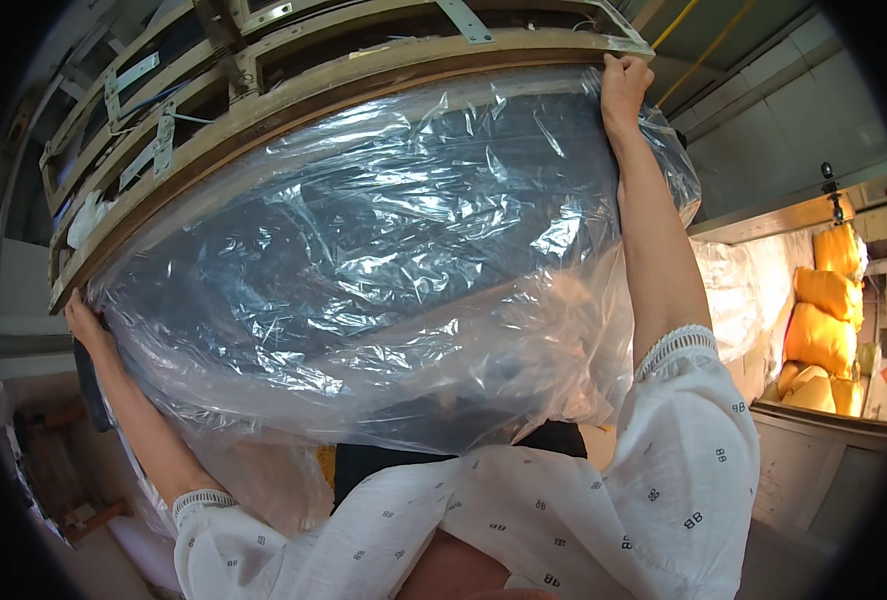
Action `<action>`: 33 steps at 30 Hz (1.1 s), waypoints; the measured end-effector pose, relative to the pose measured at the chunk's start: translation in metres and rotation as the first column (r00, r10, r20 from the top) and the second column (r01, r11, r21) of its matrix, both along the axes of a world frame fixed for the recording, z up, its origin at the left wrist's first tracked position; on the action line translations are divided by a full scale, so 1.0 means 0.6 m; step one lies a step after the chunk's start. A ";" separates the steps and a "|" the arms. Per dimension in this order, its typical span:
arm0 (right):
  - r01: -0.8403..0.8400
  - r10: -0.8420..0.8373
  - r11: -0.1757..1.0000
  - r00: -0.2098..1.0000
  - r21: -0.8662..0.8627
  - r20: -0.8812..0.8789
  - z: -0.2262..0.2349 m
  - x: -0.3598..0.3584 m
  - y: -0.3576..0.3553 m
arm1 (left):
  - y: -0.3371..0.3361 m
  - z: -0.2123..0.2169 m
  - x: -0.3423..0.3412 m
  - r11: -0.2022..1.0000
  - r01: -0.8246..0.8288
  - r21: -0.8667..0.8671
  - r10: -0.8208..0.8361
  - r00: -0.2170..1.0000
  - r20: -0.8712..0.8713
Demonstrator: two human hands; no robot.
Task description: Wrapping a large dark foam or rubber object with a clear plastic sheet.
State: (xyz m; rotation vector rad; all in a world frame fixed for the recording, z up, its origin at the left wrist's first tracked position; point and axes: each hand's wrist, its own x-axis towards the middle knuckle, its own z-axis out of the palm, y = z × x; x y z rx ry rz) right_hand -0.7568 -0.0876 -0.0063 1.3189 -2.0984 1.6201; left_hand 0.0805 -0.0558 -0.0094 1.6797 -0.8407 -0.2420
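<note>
Filling the middle of my view is a big sheet of clear plastic film [383, 230], thin and shiny, wrinkled all over and flashing with small white glints. It reaches from nine o'clock round to one o'clock at the top, its loose, cloudier folds hanging down to six, close against my front. Just under the wooden frame, a dark flat expanse [523, 150] shows through it; I can't tell what that is made of.

My right hand [626, 90], at one o'clock, has its fingers curled closed on the film's upper corner, right against the frame's end. My left hand [85, 325] is at nine o'clock by the frame's other end, its fingers mostly hidden, so I can't tell how tightly they're closed.

The wooden frame [523, 40] arches from nine to one o'clock, open between its slats, with flat metal plates [466, 20] fixed across them and a white scrap [85, 220] tucked in at ten.

Over at three o'clock, plump orange-yellow sacks [821, 335] are piled up, their contents out of sight, behind a ledge [823, 428]. A pale tiled wall [803, 110] stands at two o'clock, and thin yellow lines [675, 22] run near one.
</note>
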 end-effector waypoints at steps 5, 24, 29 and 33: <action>-0.007 0.004 0.998 0.999 -0.062 -0.045 -0.005 -0.018 -0.004 | 0.008 0.010 0.014 1.000 -0.014 -0.025 0.013 0.998 -0.059; -0.828 0.530 0.546 0.459 0.128 0.712 0.094 0.198 0.217 | 0.450 0.252 0.007 0.988 -0.031 -0.149 0.018 0.996 -0.084; -0.855 0.631 0.494 0.478 0.158 0.611 0.070 0.207 0.228 | 0.549 0.211 0.038 0.990 0.025 0.140 -0.012 0.996 -0.091; -0.894 0.760 0.443 0.412 0.062 0.502 0.065 0.208 0.250 | 0.545 0.172 0.046 0.694 -0.477 0.540 -0.370 0.406 0.835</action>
